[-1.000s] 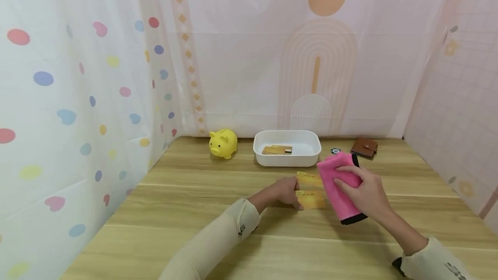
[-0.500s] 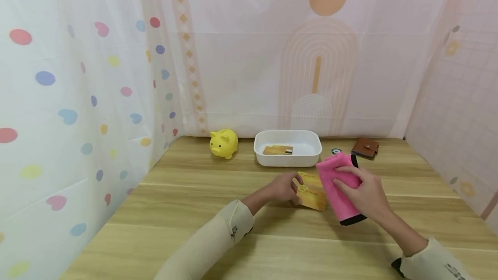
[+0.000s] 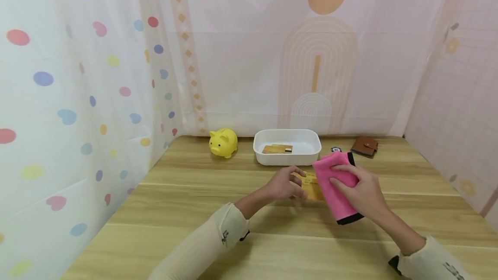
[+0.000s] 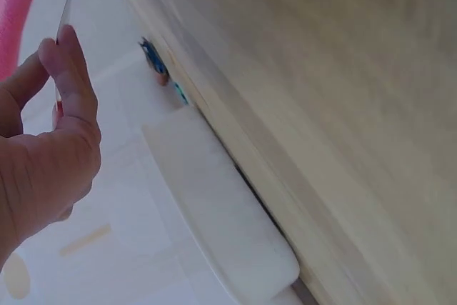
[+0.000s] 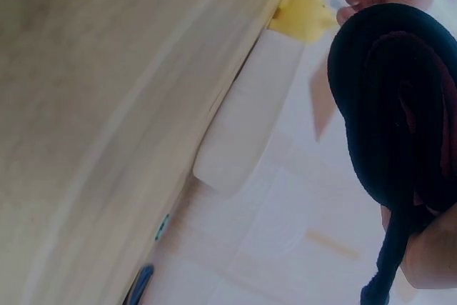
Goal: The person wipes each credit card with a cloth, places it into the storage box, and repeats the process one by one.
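My left hand (image 3: 285, 183) pinches a gold bank card (image 3: 313, 190) between thumb and fingers. In the left wrist view the card (image 4: 66, 6) shows almost edge-on at the fingertips. More gold with small print shows just behind it in the head view. My right hand (image 3: 365, 189) grips a folded pink cloth (image 3: 332, 185) with black edging, right beside the card and overlapping its right end in the head view. From the right wrist, the cloth's dark rolled edge (image 5: 389, 105) hides most of that hand, and the card (image 5: 323, 98) hangs beyond it.
At the table's back stand a yellow piggy bank (image 3: 223, 143) and a white tub (image 3: 288, 160) with gold cards (image 3: 277, 149) inside. A small blue-and-white disc (image 3: 336, 149) and a brown snap wallet (image 3: 364, 146) lie to its right. Curtains hang behind the wooden table (image 3: 186, 211).
The lower card has tilted and risen toward the upper one, with my left hand shifting up slightly; the two gold areas now overlap. My right hand and the pink cloth moved slightly left.
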